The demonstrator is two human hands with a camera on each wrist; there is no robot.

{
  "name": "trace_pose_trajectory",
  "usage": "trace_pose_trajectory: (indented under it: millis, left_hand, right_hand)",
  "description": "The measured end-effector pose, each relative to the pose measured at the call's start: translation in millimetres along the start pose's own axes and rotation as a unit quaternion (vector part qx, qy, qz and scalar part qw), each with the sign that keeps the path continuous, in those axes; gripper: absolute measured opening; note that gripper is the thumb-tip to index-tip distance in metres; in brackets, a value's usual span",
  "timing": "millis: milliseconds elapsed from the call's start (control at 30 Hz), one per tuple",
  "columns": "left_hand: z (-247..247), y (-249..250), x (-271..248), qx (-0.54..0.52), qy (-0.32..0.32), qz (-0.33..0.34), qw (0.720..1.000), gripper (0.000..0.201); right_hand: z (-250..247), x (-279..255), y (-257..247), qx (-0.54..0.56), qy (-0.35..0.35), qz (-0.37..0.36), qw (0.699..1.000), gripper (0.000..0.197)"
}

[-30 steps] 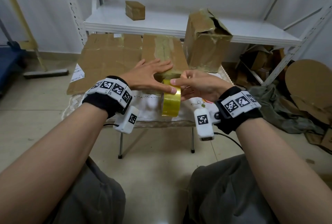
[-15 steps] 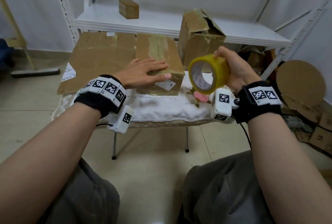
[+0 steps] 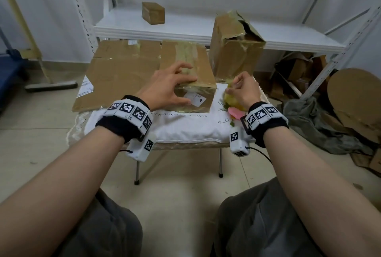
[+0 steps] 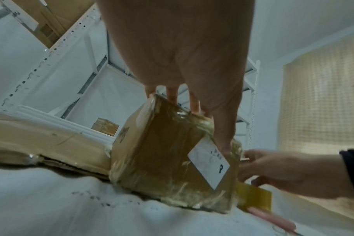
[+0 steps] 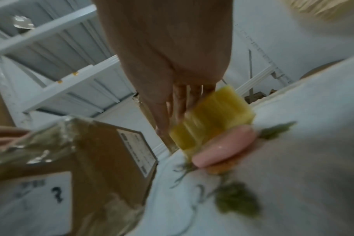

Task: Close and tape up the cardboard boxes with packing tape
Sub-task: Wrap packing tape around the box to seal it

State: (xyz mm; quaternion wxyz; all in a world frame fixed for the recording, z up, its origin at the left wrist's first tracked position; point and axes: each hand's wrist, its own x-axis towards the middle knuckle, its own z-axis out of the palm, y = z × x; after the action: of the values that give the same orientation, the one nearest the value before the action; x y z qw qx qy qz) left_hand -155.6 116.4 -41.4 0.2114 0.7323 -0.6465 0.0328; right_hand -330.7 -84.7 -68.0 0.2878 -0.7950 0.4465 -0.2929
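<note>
A cardboard box (image 3: 185,71) wrapped in glossy tape, with a white label on its front, stands on the white-clothed table (image 3: 185,126). My left hand (image 3: 169,89) grips its near top edge, fingers arched on the top and thumb (image 4: 224,135) pressed on the front beside the label. To the right of the box my right hand (image 3: 241,89) holds the yellow tape roll (image 3: 232,100) down at the cloth, fingers curled over it. In the right wrist view the tape roll (image 5: 212,118) is blurred beside the box (image 5: 103,151).
A pink object (image 3: 235,112) lies on the cloth just in front of the roll. A torn open box (image 3: 233,48) stands behind on the right, flat cardboard (image 3: 121,71) lies to the left, and a small box (image 3: 153,12) sits on the white shelf (image 3: 206,30). Cardboard scraps are piled on the floor at right.
My right hand has carried the tape roll from the air down to the table right of the box. My left hand shifted from flat on top to gripping the front edge.
</note>
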Motion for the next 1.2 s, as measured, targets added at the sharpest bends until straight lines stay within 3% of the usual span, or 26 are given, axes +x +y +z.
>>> trace_pose_trajectory:
  millis: [133, 267, 400, 533, 633, 733, 833, 967, 1100, 1200]
  left_hand:
    - [4, 9, -5, 0.063, 0.060, 0.038, 0.995, 0.060]
    - [11, 11, -6, 0.099, 0.127, 0.090, 0.983, 0.030]
    - [14, 6, -9, 0.109, 0.167, 0.105, 0.974, 0.012]
    - [10, 5, -15, 0.142, 0.191, 0.130, 0.963, 0.011]
    - [9, 7, -19, 0.191, 0.172, 0.147, 0.955, 0.013]
    - [12, 6, -21, 0.211, 0.158, 0.162, 0.951, 0.012]
    - [15, 5, -21, 0.210, 0.166, 0.175, 0.947, 0.026]
    - [19, 6, -21, 0.210, 0.172, 0.169, 0.947, 0.030]
    - [21, 3, -19, 0.220, 0.168, 0.163, 0.947, 0.035]
    - [27, -1, -22, 0.232, 0.171, 0.145, 0.947, 0.025]
  right_hand:
    - [3, -2, -28, 0.095, 0.026, -0.078, 0.992, 0.024]
    - [2, -17, -60, 0.219, -0.075, -0.160, 0.960, 0.024]
    - [13, -24, -65, 0.213, -0.135, -0.198, 0.947, 0.030]
    - [20, -24, -65, 0.208, -0.162, -0.197, 0.944, 0.025]
    - [21, -23, -62, 0.176, -0.163, -0.212, 0.947, 0.026]
    - [19, -25, -63, 0.140, -0.167, -0.227, 0.949, 0.041]
    - [15, -25, -63, 0.107, -0.196, -0.240, 0.945, 0.057]
    - [14, -24, -61, 0.096, -0.212, -0.258, 0.938, 0.061]
    - [21, -25, -60, 0.055, -0.173, -0.286, 0.941, 0.058]
    - [27, -27, -59, -0.009, -0.128, -0.312, 0.941, 0.056]
